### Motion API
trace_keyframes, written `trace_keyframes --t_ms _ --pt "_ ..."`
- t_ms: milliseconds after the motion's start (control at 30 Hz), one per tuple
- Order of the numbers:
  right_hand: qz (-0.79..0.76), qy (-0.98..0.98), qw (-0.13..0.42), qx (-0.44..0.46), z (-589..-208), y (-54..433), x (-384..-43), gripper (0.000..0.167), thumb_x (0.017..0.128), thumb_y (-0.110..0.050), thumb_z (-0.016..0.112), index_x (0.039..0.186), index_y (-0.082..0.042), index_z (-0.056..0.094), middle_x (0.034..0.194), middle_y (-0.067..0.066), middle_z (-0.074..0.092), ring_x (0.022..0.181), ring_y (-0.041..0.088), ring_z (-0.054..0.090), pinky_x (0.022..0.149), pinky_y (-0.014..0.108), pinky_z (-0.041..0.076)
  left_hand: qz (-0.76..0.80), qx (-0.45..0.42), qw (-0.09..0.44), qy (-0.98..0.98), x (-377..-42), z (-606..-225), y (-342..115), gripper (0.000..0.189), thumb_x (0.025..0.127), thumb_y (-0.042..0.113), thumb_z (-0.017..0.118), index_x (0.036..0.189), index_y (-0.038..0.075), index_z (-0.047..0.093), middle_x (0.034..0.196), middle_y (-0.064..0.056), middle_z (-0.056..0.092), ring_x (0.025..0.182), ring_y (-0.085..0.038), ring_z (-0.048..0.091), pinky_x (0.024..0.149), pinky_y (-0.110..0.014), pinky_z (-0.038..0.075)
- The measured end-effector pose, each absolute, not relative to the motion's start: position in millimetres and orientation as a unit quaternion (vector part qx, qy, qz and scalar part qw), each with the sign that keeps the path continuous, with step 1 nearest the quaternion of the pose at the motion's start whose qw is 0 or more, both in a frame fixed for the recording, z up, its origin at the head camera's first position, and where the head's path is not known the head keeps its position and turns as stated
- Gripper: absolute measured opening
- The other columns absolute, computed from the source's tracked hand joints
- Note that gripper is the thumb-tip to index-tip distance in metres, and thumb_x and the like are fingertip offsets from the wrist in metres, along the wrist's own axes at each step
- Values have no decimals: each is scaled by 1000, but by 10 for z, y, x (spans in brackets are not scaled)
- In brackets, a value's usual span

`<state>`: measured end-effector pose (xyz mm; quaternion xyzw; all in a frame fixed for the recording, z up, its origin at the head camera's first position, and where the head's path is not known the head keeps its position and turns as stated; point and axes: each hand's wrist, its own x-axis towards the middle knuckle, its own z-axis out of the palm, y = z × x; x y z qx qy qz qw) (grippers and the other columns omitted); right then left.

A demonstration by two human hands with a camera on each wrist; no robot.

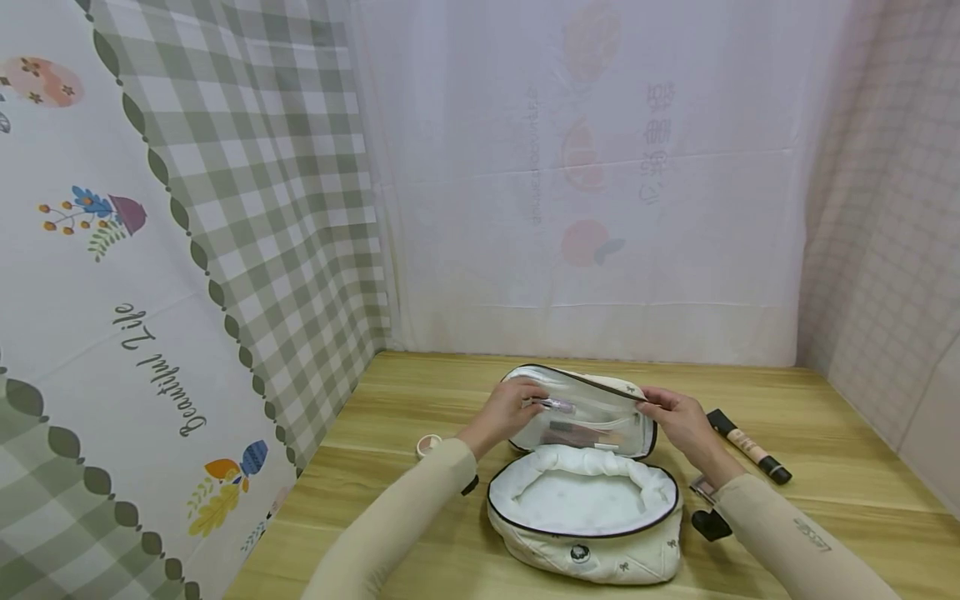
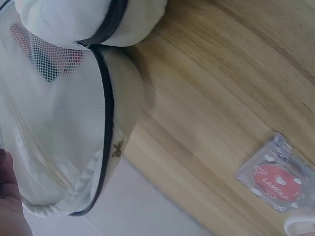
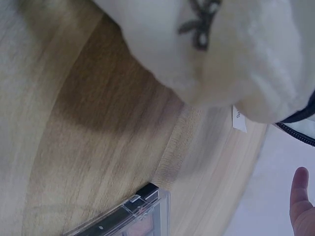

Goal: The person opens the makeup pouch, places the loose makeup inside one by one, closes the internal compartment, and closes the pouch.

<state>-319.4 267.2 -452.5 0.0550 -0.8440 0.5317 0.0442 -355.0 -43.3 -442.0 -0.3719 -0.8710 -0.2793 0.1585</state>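
A cream quilted cosmetic bag [image 1: 585, 554] stands on the table with its lid [image 1: 630, 386] raised at the back. Its white-lined main compartment faces up. My left hand [image 1: 517, 406] pinches a slim, glittery pinkish tube [image 1: 558, 406] at the lid's mesh pocket [image 2: 64, 123]; how far it sits inside, I cannot tell. Dark and reddish slim items [image 1: 573, 436] show low in that pocket. At the lid's right edge, my right hand [image 1: 678, 421] grips the rim near the zipper. In the right wrist view only part of that hand [image 3: 301, 206] appears.
Right of the bag lie a black-and-beige tube [image 1: 750, 447], a clear-lidded palette [image 3: 140, 221] and a black item [image 1: 710, 525]. To the left are a small round compact [image 1: 428, 444] and a clear case with a red pan [image 2: 278, 181]. Hanging cloths border the table.
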Motion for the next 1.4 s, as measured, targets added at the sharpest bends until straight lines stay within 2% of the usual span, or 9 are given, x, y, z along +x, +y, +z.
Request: trace_keyframes --t_ms 100,300,533,667,867,1067,1167,1333,1400 --pt "532 -844 43 57 -4524 2675 -3192 48 100 -27 61 136 5 55 125 19 64 99 0 57 95 40 46 -262 -380 167 -871 -3567 -4429 -378 18 90 9 73 108 5 75 109 -5 70 105 -20 63 94 -27 47" --pt "534 -842 43 62 -4523 2683 -3194 47 100 -26 61 135 5 56 125 19 64 98 -1 57 90 30 47 -221 -386 196 -874 -3563 -4424 -266 16 88 10 76 104 7 76 102 -4 72 101 -18 64 94 -28 46" --pt "541 -838 37 61 -4521 2675 -3189 48 100 -26 61 136 5 55 125 19 63 101 3 57 98 45 44 -195 -369 166 -894 -3539 -4427 -164 18 89 9 75 106 8 76 104 -2 72 100 -14 65 90 -21 47" --pt "545 -835 34 61 -4515 2669 -3180 49 101 -26 60 137 6 54 127 21 62 103 4 56 100 50 42 -196 -364 153 -898 -3526 -4433 -135 16 89 8 74 105 8 75 103 -1 70 98 -13 64 87 -20 47" --pt "547 -834 39 57 -4519 2679 -3188 48 100 -25 61 136 6 55 126 20 63 100 1 56 99 48 41 -209 -353 155 -899 -3503 -4451 -106 11 87 8 76 97 10 74 100 0 65 92 -11 62 83 -17 47" --pt "547 -834 48 53 -4518 2673 -3207 47 100 -24 61 134 8 55 120 12 67 97 -4 54 97 44 42 -162 -357 176 -903 -3494 -4472 -91 9 88 13 76 97 13 76 100 3 69 94 -10 64 83 -17 48" --pt "551 -831 46 50 -4509 2669 -3207 48 100 -25 61 135 8 55 121 13 66 100 0 55 100 47 40 -123 -359 191 -905 -3496 -4473 -98 10 89 17 75 98 14 78 102 4 71 98 -11 63 88 -19 47" --pt "556 -829 41 43 -4494 2672 -3200 52 100 -29 62 137 6 54 127 18 62 116 20 52 105 55 35 -117 -348 182 -912 -3496 -4459 -128 13 91 17 72 103 14 77 107 3 72 107 -14 62 96 -23 45" --pt "557 -828 41 44 -4489 2676 -3199 52 100 -29 62 137 6 53 128 20 61 118 23 51 105 57 34 -125 -343 176 -914 -3490 -4449 -146 14 91 16 71 104 14 77 108 2 71 109 -15 61 97 -24 44"
